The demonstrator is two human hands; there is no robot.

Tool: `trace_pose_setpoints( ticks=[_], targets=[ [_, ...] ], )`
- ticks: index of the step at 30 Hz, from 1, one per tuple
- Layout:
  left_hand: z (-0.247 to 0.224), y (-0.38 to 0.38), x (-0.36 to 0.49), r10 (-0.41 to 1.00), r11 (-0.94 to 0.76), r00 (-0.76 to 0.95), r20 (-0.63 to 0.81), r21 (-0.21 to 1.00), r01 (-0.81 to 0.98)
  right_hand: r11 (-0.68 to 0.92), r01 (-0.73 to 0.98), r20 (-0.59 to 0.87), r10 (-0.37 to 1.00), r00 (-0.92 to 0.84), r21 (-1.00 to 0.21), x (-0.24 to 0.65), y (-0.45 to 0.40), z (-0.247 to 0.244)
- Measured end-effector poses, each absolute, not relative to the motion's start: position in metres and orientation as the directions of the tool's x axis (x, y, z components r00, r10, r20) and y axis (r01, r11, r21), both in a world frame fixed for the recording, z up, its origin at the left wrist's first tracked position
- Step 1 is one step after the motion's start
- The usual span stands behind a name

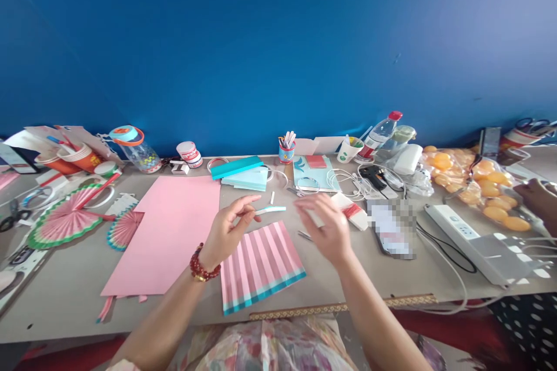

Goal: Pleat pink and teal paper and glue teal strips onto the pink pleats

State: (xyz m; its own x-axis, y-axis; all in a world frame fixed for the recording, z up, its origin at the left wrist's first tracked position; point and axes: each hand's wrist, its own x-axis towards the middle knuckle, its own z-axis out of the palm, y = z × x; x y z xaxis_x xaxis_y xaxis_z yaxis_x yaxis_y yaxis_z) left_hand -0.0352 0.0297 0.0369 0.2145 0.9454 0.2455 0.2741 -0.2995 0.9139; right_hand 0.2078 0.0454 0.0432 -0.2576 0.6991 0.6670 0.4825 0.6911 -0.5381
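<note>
My left hand, with a red bead bracelet at the wrist, pinches one end of a narrow white and light-blue strip. The strip points right, toward my right hand, which hovers apart from it with fingers loosely bent and a little blurred. I see nothing between the right fingers. Below both hands lies a pleated pink paper with a teal border along its near edge. A small white piece is just beyond the strip. A thin metal tool lies beside the right hand, partly hidden.
Large pink sheets cover the left side, beside a pink-and-green paper fan. Behind stand teal paper stacks, a pen cup and a bottle. A phone, power strip and cables lie right. Another person's hand shows far right.
</note>
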Motion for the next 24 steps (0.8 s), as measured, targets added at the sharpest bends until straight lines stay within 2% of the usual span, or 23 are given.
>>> trace_pose_setpoints(
  ticks=[2, 4, 8, 15, 24],
  targets=[
    [0.039, 0.025, -0.030, 0.935, -0.336, 0.214, 0.283, 0.898, 0.282, 0.751, 0.398, 0.663, 0.656, -0.360, -0.527, 0.186, 0.035, 0.049],
    [0.040, 0.020, -0.025, 0.927, -0.366, 0.202, 0.317, 0.883, 0.294, 0.764, 0.364, 0.674, 0.644, -0.363, -0.533, 0.170, 0.028, 0.049],
    [0.040, 0.012, -0.021, 0.913, -0.405, 0.179, 0.365, 0.856, 0.321, 0.729, 0.387, 0.661, 0.680, -0.316, -0.565, 0.159, 0.026, 0.045],
    [0.040, 0.006, -0.019, 0.886, -0.463, 0.194, 0.421, 0.782, 0.416, 0.716, 0.418, 0.631, 0.695, -0.345, -0.560, 0.161, 0.024, 0.046],
    [0.045, 0.003, -0.015, 0.774, -0.614, 0.266, 0.575, 0.579, 0.537, 0.738, 0.454, 0.624, 0.669, -0.403, -0.499, 0.164, 0.021, 0.051]
  ],
)
